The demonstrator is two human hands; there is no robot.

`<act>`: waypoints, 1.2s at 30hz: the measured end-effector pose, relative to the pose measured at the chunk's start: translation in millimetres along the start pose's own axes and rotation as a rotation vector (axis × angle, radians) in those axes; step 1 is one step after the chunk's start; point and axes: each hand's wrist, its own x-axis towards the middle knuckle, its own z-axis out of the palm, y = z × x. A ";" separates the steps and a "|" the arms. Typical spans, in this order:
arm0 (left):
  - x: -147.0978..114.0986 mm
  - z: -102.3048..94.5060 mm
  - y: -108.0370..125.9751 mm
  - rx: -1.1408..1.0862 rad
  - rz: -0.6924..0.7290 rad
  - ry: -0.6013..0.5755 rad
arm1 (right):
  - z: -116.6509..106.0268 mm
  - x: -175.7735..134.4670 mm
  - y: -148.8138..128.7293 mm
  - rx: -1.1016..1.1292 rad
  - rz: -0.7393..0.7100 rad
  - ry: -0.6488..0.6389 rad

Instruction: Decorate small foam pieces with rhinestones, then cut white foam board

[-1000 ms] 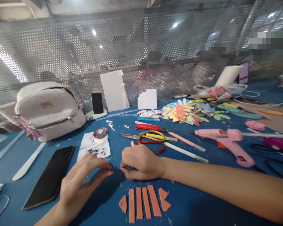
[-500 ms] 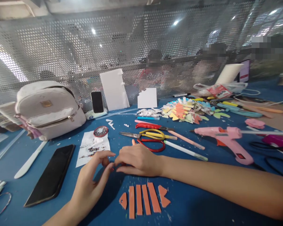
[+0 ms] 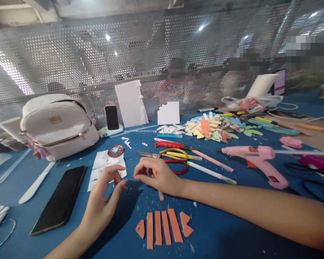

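My left hand (image 3: 105, 196) hovers over the table left of centre, thumb and curled index finger apart with nothing seen between them. Tiny dark bits (image 3: 129, 191) lie just beside its thumb. Facing it, my right hand (image 3: 159, 176) is closed, fingers curled round a thin pinkish stick (image 3: 161, 195) whose end pokes out below the palm; most of it is hidden. Nearer to me lie orange pieces laid out like a fish: a head piece (image 3: 140, 229) with a hole, several upright strips (image 3: 158, 228) and a notched tail (image 3: 186, 224).
Behind my right hand are scissors (image 3: 175, 154), a red-handled knife (image 3: 169, 144) and pens (image 3: 212, 172). A pink glue gun (image 3: 259, 158) lies right, a scrap pile (image 3: 213, 126) behind. Leftward are a phone (image 3: 59, 199), bead-strewn paper (image 3: 97, 167), a round tin (image 3: 115, 151) and a backpack (image 3: 56, 126).
My hands have drawn apart; the right has turned and lifted slightly, and the stick's end now shows beneath it. The left thumb and index finger have opened. The orange pieces stay put.
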 end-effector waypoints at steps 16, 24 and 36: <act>18.4 -14.7 -34.1 0.177 0.001 -0.303 | -2.7 -0.2 -0.6 0.038 0.063 0.030; 15.4 -10.0 -35.0 0.123 -0.176 -0.357 | -2.0 -0.6 -1.7 0.039 0.080 0.024; 18.9 -9.3 -27.6 -0.036 -0.310 -0.290 | -1.3 -2.1 0.4 0.030 0.040 0.028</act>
